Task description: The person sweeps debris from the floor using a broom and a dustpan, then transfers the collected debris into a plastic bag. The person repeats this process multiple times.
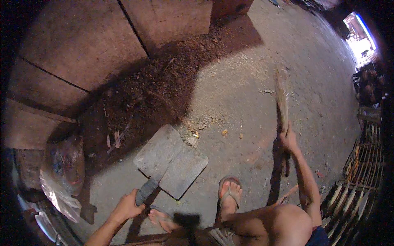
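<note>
My left hand is closed around the dark wrapped handle of a flat metal dustpan, which lies on the floor in front of my feet. At the dustpan's far edge sits a small heap of debris with a cigarette butt in it. Out to the right, my right hand grips a bundled-fibre hand broom; its bristles point away from me, and its short handle end sticks out below the hand. The broom is right of the debris, apart from the dustpan.
Large brown panels stand at the upper left, with dark loose debris along their base. A filled clear plastic bag is at the left. Metal racks stand at the right. My sandalled foot is close to the dustpan.
</note>
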### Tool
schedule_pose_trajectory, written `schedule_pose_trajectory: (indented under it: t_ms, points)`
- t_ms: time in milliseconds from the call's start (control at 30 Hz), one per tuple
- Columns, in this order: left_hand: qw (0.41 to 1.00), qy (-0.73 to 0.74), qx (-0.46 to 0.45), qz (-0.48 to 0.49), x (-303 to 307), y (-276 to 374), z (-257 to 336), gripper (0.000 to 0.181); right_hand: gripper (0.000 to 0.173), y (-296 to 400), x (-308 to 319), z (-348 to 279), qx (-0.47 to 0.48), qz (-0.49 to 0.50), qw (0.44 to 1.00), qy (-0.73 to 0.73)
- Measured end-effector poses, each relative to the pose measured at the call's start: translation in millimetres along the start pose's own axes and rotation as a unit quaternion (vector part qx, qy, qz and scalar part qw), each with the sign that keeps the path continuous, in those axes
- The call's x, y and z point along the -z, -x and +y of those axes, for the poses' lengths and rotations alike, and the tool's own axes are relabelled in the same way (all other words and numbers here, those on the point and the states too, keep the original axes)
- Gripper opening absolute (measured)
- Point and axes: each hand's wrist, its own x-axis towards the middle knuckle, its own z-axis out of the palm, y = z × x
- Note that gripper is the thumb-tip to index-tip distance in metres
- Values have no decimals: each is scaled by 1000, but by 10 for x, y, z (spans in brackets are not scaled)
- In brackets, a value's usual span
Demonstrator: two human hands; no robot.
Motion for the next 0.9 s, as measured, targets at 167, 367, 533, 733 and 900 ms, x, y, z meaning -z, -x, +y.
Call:
schedule_pose_trajectory:
  t_ms: [167,367,533,733,900]
  points:
    - [1000,-14,-10,1,-17,-50,-99,58,81,1267,-152,-763,48,-178,979,-88]
    - [1000,8,3,-7,34,-15,-33,54,80,1770,-235,-1218,110,-155,979,-71]
    - [1000,11,4,-20,59,19,25,48,76,1037,213,-1054,-18,-100,987,-126]
    - [997,71,-16,-14,-14,85,47,45,80,1316,-299,-977,136,-71,987,-42]
    - [998,57,8,21,181,-26,15,44,81,2240,-558,-1343,81,-250,957,-119]
